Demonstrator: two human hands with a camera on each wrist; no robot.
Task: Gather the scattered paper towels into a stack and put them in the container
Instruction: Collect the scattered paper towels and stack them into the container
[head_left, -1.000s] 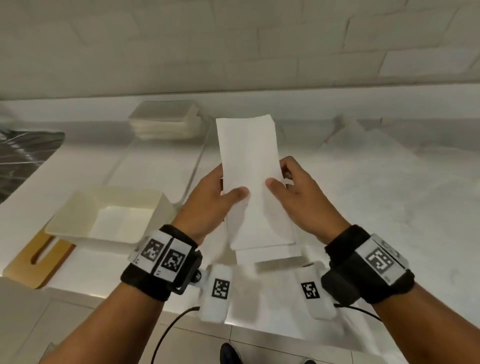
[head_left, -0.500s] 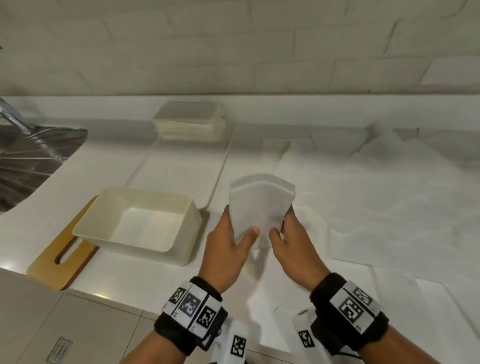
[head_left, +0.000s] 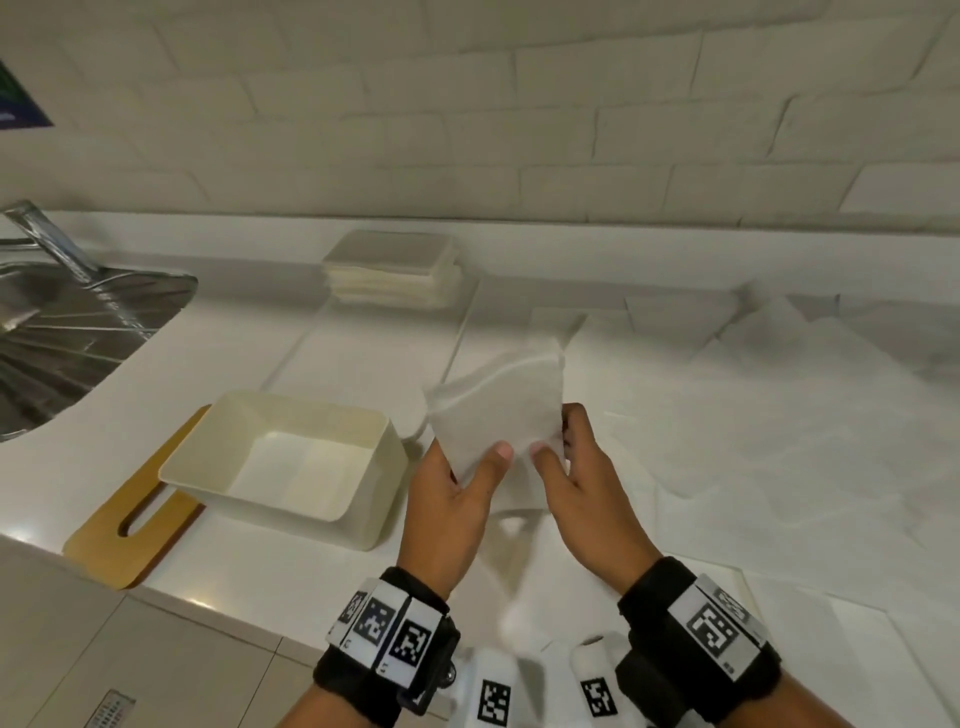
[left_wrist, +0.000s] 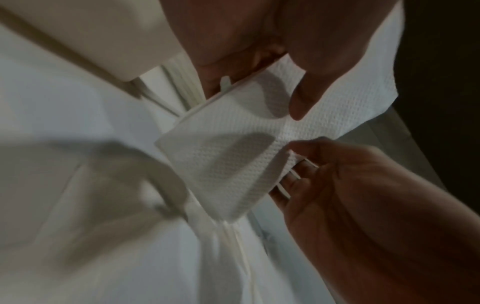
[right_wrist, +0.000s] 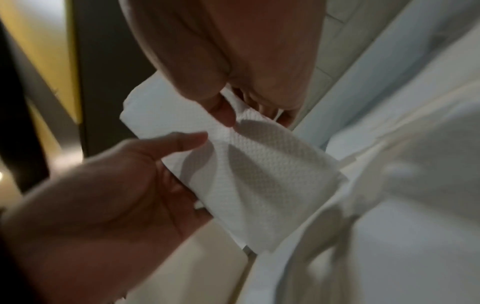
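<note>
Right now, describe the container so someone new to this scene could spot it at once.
Start at the steel sink on the far left of the white counter. Just right of it lies a wooden board, and the container rests partly on that board. It is the only open cream box, left of the left hand.

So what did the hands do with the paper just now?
Both hands, left and right, lowered the paper towels from up high toward the counter, tilting them toward the container. They still grip the towels; the container still holds none.
</note>
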